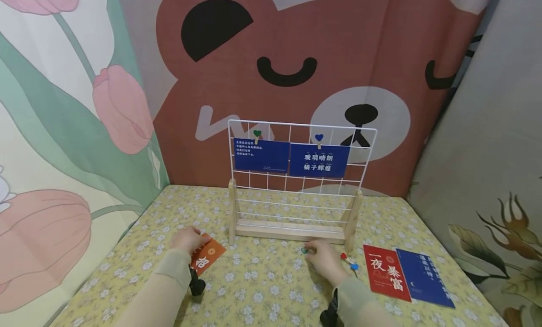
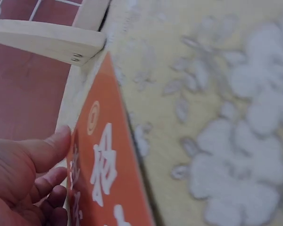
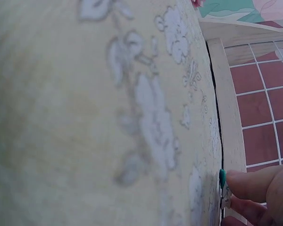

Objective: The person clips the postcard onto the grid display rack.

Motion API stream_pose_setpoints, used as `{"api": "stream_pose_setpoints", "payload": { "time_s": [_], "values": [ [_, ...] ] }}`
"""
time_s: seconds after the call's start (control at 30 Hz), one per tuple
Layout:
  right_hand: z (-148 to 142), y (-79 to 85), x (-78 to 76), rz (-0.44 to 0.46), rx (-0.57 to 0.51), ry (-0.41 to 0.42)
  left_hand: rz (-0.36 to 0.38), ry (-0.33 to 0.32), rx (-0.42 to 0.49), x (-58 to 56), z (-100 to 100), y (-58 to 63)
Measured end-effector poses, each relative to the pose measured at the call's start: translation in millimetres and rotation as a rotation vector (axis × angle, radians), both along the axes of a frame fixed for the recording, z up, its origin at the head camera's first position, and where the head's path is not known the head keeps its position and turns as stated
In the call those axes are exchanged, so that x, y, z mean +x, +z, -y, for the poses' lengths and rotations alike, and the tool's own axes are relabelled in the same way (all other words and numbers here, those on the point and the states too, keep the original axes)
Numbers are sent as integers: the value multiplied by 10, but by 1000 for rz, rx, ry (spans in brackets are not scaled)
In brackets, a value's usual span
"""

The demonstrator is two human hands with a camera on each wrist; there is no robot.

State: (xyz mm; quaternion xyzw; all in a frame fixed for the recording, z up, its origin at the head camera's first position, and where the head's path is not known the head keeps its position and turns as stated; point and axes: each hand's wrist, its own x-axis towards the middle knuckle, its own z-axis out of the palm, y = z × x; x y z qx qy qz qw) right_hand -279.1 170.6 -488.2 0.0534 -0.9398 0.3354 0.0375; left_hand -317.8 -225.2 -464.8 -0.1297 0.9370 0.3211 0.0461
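Observation:
On the left, my left hand [image 1: 188, 240] grips an orange card [image 1: 210, 252] with white characters. In the left wrist view its thumb lies at the edge of the card [image 2: 104, 155], other fingers partly behind it. Just in front of the stand's wooden base, my right hand [image 1: 325, 259] pinches a small green clip [image 1: 305, 251]; its green top [image 3: 222, 178] shows beside the thumb in the right wrist view. A white wire grid [image 1: 302, 186] on a wooden stand [image 1: 290, 230] bears two blue cards, hung by a green heart clip [image 1: 257, 135] and a blue heart clip [image 1: 319, 139].
Right of my right hand lie a red heart clip [image 1: 343, 256] and a blue heart clip [image 1: 354, 267]. Farther right, a red card [image 1: 385, 273] and a blue card [image 1: 425, 277] lie side by side on the flowered tablecloth [image 1: 254, 289]. Printed curtains hang around the table.

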Motion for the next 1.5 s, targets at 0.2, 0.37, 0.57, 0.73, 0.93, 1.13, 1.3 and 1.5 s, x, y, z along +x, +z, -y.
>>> {"api": "stream_pose_setpoints", "payload": {
  "time_s": [0.2, 0.37, 0.57, 0.73, 0.93, 1.13, 1.3, 1.5],
  "values": [
    [7, -6, 10, -7, -13, 11, 45, 39, 110, 7, 19, 13],
    [2, -5, 5, -19, -4, 3, 49, 65, 186, 11, 39, -43],
    [4, 3, -14, -55, 32, -23, 30, 100, 354, 11, 72, -133],
    [10, 6, -13, -16, -4, -30, -6, 93, 515, 46, 98, -151],
    [17, 14, -3, 58, -100, -15, -32, 110, 637, 159, 59, -85],
    [18, 43, 9, 110, -120, -35, -56, 134, 719, 242, -20, -43],
    [2, 66, 11, 146, -143, -67, -67, 156, 778, 267, -55, -52],
    [-23, 76, -14, 161, -146, -87, -90, 187, 848, 301, -83, -56]
  ]
}}
